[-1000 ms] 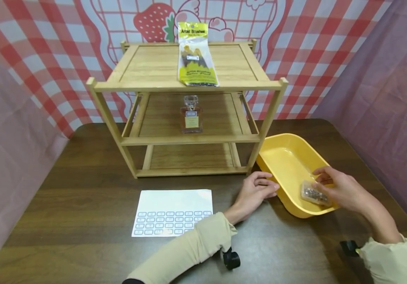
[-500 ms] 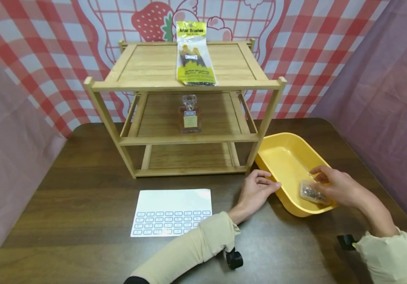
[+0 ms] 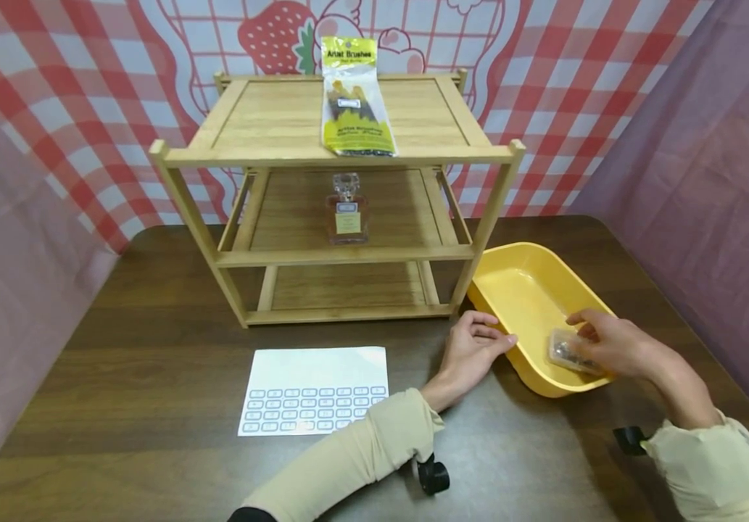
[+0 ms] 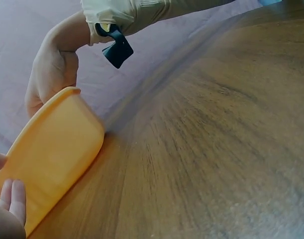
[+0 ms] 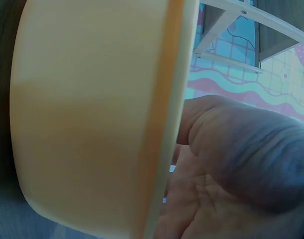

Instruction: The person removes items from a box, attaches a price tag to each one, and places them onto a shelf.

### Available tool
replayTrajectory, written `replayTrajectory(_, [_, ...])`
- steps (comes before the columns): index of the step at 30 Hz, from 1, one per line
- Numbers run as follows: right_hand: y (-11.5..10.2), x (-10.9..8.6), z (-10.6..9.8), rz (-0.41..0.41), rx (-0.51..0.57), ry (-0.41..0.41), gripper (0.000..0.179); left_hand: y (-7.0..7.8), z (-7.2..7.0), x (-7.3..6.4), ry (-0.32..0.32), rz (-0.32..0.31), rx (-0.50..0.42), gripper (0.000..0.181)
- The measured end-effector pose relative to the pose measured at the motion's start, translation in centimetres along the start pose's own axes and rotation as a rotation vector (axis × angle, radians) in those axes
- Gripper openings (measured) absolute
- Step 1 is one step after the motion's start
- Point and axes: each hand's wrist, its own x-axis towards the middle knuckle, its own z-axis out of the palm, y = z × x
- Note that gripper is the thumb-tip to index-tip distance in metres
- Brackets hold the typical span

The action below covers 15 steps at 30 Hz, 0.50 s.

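Observation:
A yellow plastic tray (image 3: 527,290) stands on the table to the right of the wooden rack. Inside its near end lies a small clear plastic box (image 3: 562,349) holding small silvery pieces. My right hand (image 3: 622,348) reaches over the right rim and grips the box with curled fingers, covering its right part. In the right wrist view, the tray wall hides the fingertips and box. My left hand (image 3: 472,355) is at the tray's left side, thumb tip at the rim and fingers resting on the outer wall, as the left wrist view shows.
A three-tier wooden rack (image 3: 335,255) stands at the back. Its top carries a bag of artist brushes (image 3: 357,109), its middle shelf a glass perfume bottle (image 3: 348,214). A sheet of blue-framed labels (image 3: 315,370) lies in front. Checked cloth (image 3: 563,109) hangs behind.
My right hand has drawn in over the clear box and covers more of it. My left hand stays at the tray's rim. The whole head view has shifted slightly.

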Motion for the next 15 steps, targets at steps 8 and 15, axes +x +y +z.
replayTrajectory(8, [-0.23,0.28,0.32,-0.034,-0.018,-0.029,0.029,-0.15,-0.02,0.14,-0.016,-0.008,-0.022,0.029])
replayTrajectory(15, [-0.35,0.57,0.81,-0.097,0.041,-0.053,0.017,-0.28,-0.04,0.15,-0.026,0.0,-0.031,0.029])
